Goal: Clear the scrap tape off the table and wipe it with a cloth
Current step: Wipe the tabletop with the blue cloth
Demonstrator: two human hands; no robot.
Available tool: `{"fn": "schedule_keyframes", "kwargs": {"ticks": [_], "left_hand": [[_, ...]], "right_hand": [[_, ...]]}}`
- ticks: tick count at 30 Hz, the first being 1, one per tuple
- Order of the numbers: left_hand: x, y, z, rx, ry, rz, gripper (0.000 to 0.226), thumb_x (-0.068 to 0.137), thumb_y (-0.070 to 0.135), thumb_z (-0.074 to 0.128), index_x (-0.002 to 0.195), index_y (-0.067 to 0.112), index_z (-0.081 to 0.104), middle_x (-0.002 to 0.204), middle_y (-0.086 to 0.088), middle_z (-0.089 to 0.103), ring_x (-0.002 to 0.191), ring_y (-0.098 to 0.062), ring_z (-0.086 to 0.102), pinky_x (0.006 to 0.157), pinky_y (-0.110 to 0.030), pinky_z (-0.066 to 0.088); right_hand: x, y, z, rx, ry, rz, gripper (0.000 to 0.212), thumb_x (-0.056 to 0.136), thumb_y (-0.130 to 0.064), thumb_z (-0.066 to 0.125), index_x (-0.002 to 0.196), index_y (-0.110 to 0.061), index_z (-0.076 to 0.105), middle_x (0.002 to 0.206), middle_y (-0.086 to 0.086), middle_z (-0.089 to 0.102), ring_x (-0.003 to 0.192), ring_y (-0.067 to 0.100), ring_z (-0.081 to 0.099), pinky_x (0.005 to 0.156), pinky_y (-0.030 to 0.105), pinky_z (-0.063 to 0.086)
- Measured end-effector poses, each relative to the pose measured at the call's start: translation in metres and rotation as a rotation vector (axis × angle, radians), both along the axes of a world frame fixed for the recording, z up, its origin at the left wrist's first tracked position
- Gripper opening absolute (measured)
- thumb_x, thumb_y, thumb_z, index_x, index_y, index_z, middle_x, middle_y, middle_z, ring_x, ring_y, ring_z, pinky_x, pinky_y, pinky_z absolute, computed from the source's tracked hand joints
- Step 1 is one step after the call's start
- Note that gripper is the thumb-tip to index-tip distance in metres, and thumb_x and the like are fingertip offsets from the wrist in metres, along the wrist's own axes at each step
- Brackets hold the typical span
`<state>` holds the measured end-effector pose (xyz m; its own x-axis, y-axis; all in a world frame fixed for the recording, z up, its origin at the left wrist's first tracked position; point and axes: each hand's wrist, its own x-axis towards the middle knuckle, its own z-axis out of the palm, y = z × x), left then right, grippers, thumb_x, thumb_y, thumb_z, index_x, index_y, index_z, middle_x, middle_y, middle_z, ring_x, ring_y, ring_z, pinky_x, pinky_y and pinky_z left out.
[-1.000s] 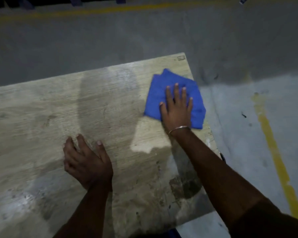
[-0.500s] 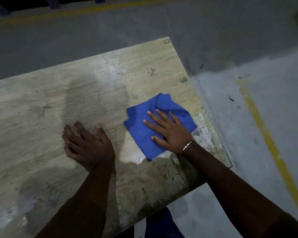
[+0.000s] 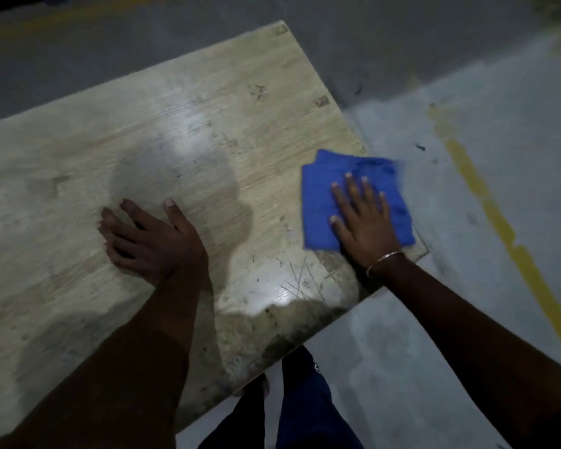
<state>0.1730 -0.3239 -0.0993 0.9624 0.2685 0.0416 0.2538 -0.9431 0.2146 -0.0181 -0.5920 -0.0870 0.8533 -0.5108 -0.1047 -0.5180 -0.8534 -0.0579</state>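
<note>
A folded blue cloth (image 3: 324, 202) lies at the right edge of the light wooden table (image 3: 182, 124), its far corner hanging over the edge. My right hand (image 3: 365, 222) presses flat on the cloth with straight, spread fingers. My left hand (image 3: 149, 238) rests on the bare tabletop near the middle, its fingers spread. Small brown scraps of tape (image 3: 321, 101) stick near the table's right edge and at its far corner. The near right corner of the table is scratched and stained.
Grey concrete floor (image 3: 434, 319) surrounds the table on the right and far side, crossed by a worn yellow line (image 3: 499, 222). My legs in dark blue trousers (image 3: 305, 400) stand at the table's near edge.
My right hand has slid the cloth from the far right corner towards me, then out to the table's right edge. My left hand has stayed in place.
</note>
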Motion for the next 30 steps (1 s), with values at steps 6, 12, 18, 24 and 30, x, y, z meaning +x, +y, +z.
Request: {"fn": "schedule_keyframes", "kwargs": {"ticks": [6,12,18,24,30], "left_hand": [[0.0,0.001,0.0,-0.012,0.013,0.008,0.077,0.104,0.065,0.019,0.162,0.016,0.031,0.172,-0.015,0.024,0.161,-0.035,0.019,0.128,-0.052,0.014],[-0.002,0.003,0.001,-0.027,0.005,0.003,0.08,0.102,0.066,0.016,0.163,0.016,0.03,0.173,-0.013,0.021,0.162,-0.033,0.016,0.127,-0.051,0.01],[-0.006,0.013,0.01,-0.102,-0.001,-0.049,0.074,0.104,0.063,0.015,0.162,0.022,0.035,0.174,-0.01,0.021,0.162,-0.03,0.017,0.128,-0.045,0.011],[-0.013,0.124,0.004,-0.128,-0.205,-0.489,0.057,0.11,0.044,0.04,0.153,0.008,0.049,0.16,-0.025,0.043,0.146,-0.04,0.044,0.118,-0.049,0.035],[-0.025,0.171,0.004,0.05,-0.125,-0.424,0.059,0.112,0.046,0.03,0.16,0.012,0.033,0.168,-0.016,0.031,0.154,-0.035,0.031,0.123,-0.052,0.023]], "right_hand": [[-0.064,-0.003,0.005,0.028,-0.041,-0.083,0.067,0.104,-0.062,0.029,0.165,-0.036,0.018,0.175,-0.004,0.01,0.156,0.027,0.026,0.118,0.055,0.031],[-0.106,0.032,0.004,0.062,0.006,0.127,0.065,0.105,-0.061,0.027,0.165,-0.04,0.012,0.175,-0.009,0.005,0.162,0.021,0.003,0.126,0.057,0.016],[-0.11,0.117,0.003,0.1,0.03,0.241,0.063,0.106,-0.061,0.026,0.165,-0.039,0.016,0.175,-0.007,0.006,0.162,0.025,0.002,0.126,0.055,0.01],[-0.094,0.125,-0.003,0.108,-0.062,-0.294,0.064,0.106,-0.058,0.025,0.165,-0.032,0.021,0.175,0.001,0.01,0.161,0.031,0.006,0.126,0.061,0.01],[-0.076,0.133,-0.003,0.139,-0.021,0.316,0.062,0.106,-0.063,0.032,0.163,-0.043,0.017,0.175,-0.011,0.007,0.162,0.021,0.002,0.126,0.055,0.018]]}}
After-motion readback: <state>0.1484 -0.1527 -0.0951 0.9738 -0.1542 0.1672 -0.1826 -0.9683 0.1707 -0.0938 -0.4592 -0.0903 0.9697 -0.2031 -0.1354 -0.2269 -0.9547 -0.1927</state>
